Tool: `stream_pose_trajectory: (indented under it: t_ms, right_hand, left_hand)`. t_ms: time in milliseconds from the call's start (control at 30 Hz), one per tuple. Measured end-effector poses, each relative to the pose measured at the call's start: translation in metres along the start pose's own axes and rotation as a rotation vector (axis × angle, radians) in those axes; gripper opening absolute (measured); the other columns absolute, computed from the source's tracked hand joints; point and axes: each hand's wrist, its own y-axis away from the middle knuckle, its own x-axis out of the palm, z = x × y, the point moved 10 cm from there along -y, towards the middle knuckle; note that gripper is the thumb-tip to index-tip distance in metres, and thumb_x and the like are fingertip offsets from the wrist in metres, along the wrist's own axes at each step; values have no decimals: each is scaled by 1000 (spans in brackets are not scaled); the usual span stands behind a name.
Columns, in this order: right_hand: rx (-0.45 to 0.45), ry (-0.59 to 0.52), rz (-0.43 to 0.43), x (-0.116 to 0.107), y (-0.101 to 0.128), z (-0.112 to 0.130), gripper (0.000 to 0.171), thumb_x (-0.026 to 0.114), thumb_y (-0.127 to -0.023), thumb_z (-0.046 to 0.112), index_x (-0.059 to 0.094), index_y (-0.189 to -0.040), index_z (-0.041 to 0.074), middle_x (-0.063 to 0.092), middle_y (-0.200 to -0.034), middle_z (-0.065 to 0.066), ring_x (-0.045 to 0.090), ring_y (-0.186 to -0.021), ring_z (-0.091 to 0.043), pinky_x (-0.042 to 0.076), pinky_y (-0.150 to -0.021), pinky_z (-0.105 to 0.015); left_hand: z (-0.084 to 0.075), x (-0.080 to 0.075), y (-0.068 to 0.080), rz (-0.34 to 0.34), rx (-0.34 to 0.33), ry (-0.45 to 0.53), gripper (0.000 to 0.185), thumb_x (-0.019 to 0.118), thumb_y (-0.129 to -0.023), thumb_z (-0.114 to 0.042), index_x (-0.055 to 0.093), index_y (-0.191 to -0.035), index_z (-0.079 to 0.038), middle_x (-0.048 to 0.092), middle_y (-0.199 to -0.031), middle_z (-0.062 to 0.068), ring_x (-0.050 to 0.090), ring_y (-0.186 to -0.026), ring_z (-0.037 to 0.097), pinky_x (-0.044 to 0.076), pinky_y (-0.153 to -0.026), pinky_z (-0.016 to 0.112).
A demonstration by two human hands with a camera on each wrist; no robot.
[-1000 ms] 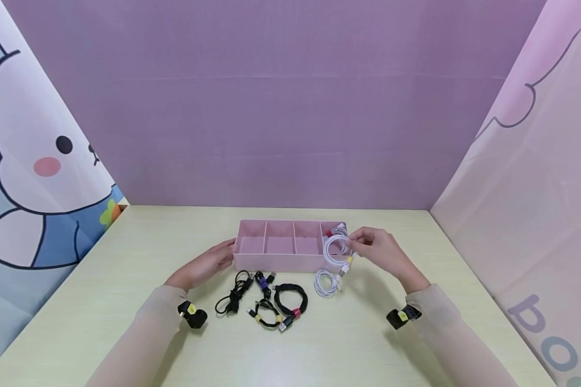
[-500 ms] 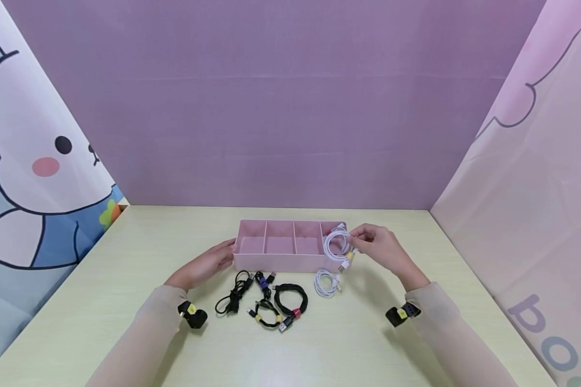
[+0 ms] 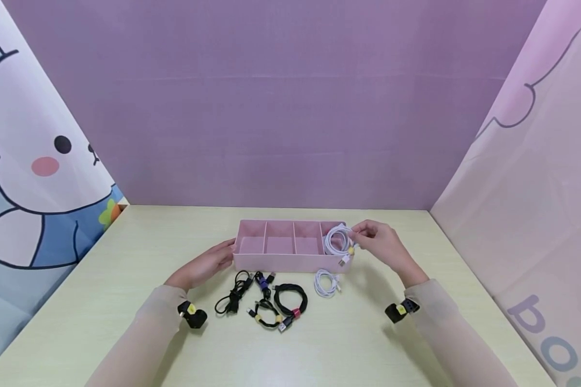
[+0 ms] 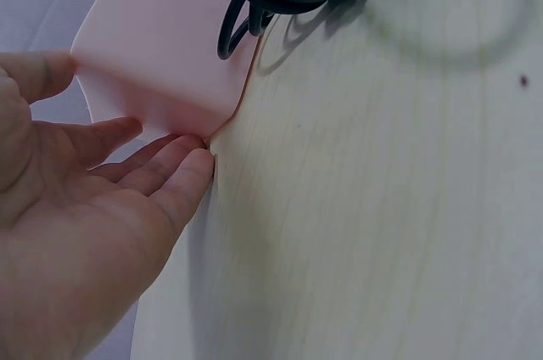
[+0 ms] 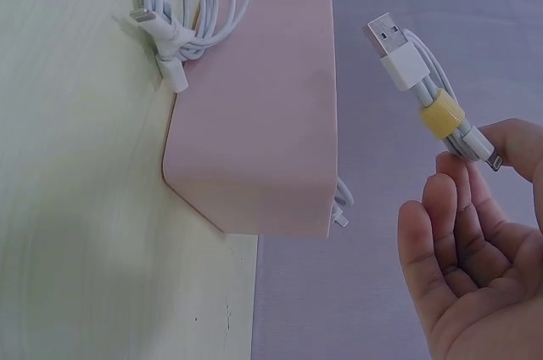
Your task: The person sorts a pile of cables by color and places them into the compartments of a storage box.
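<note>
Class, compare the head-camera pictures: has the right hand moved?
Yes. The right hand, pinching the white cable, has moved up and back, toward the pink box's right end.

Bright, even light; soft shadows fall beneath the right hand [image 3: 384,246]. The head view bends at its edges; the left hand [image 4: 81,207] looks slightly blurred.

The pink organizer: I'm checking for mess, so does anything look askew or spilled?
Nothing stands out. The pink organizer sits square on the table, the right hand holds a white cable coil over its right end, the left hand steadies it.
</note>
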Motion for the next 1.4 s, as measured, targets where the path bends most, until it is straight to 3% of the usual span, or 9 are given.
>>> stream_pose_trajectory:
  t_ms: [200,433,1167,1400]
  right_hand:
    - [6,-4,-6,-1,-2,-2,28,69,-97,33,70,-104,6,67,-93,-19,61,-79,-21,52,-66,-29]
    - [3,-9,-18,-2,-5,0,28,68,-97,33,70,-106,6,68,-89,-9,63,-83,-24,56,-72,-33]
    - [45,-73,-114,-10,-14,-6,32,69,-96,34,67,-107,4,67,-91,-13,61,-80,-20,55,-70,-33]
    - [59,-71,-118,-11,-15,-9,35,69,-96,37,67,-108,5,66,-89,-8,60,-81,-21,53,-68,-29]
  left_hand:
    - [0,-1,0,-5,-3,2,59,28,-112,-30,8,-160,-1,20,-163,21,22,-148,39,21,-121,47]
    - [-1,0,0,-1,6,-3,59,28,-113,-29,8,-160,-1,20,-163,22,23,-148,38,21,-121,46]
    - [1,-1,0,-11,-3,-3,59,28,-112,-28,8,-160,0,21,-162,22,23,-148,39,22,-121,46]
    - [1,0,-1,-1,2,0,58,27,-112,-28,7,-160,0,20,-163,22,22,-148,39,21,-121,47]
